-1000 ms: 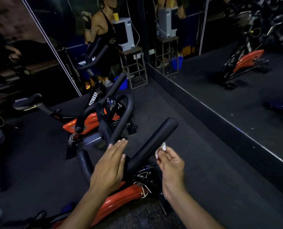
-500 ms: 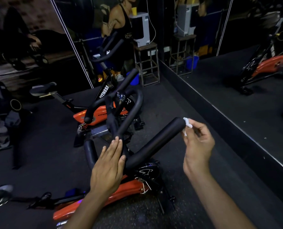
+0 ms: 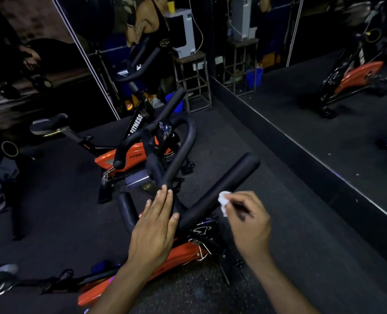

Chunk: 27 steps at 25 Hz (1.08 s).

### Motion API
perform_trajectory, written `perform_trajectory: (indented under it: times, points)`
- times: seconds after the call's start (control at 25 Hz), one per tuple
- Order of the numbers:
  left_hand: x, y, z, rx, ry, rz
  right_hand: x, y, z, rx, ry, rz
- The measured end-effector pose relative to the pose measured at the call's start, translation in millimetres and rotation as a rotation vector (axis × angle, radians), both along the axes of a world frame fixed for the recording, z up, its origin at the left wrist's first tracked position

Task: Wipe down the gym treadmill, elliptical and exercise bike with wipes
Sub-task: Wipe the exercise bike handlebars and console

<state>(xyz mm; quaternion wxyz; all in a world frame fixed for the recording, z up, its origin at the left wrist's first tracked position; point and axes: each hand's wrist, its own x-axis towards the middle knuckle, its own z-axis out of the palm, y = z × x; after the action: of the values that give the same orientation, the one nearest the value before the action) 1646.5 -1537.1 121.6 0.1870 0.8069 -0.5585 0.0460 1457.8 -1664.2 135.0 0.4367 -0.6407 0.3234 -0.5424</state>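
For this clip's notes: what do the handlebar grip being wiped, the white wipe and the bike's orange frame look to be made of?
Handlebar grip: looks like matte black foam or rubber padding; thick, rounded at the end, no glare.
Wipe: soft white tissue or cloth, crumpled into a wad in the right hand; which one is unclear.
Orange frame: probably painted metal or glossy plastic; smooth, with shiny highlights.

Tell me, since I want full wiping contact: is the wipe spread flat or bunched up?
Bunched up. The wipe shows as a small white wad pinched by the right hand against the handlebar.
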Motion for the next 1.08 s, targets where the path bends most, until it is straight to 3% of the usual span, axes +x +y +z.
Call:
perform_trajectory:
  times: [0.12,0.16,0.24,0.36,0.48,0.64,0.76,0.84,1.0,1.08]
  points:
    - [25,17,3,0.058,-0.107,-0.131,2,-28,2,0.579,-0.526,-0.175]
    - [34,23,2,0.057,-0.122,-0.132,3,-38,1,0.722,-0.654,-0.134]
    - [52,36,-1,0.042,-0.096,-0.143,18,-43,1,0.836,-0.710,-0.010]
    - [70,48,-7,0.010,-0.073,-0.228,45,-19,6,0.835,-0.746,0.148]
    - [80,49,-9,-0.032,-0.027,-0.293,53,8,5,0.851,-0.818,0.129]
    - [87,51,-9,-0.043,-0.020,-0.358,72,48,-14,0.893,-0.684,0.013]
    - [94,53,-8,-0.021,-0.041,-0.410,83,80,-30,0.903,-0.573,0.048]
    - [98,53,-7,0.002,-0.053,-0.440,78,80,-32,0.869,-0.524,-0.034]
    - [106,53,-5,0.038,-0.091,-0.492,71,52,-14,0.769,-0.756,-0.262]
    - [110,48,0,0.038,-0.077,-0.544,77,52,-10,0.703,-0.718,-0.315]
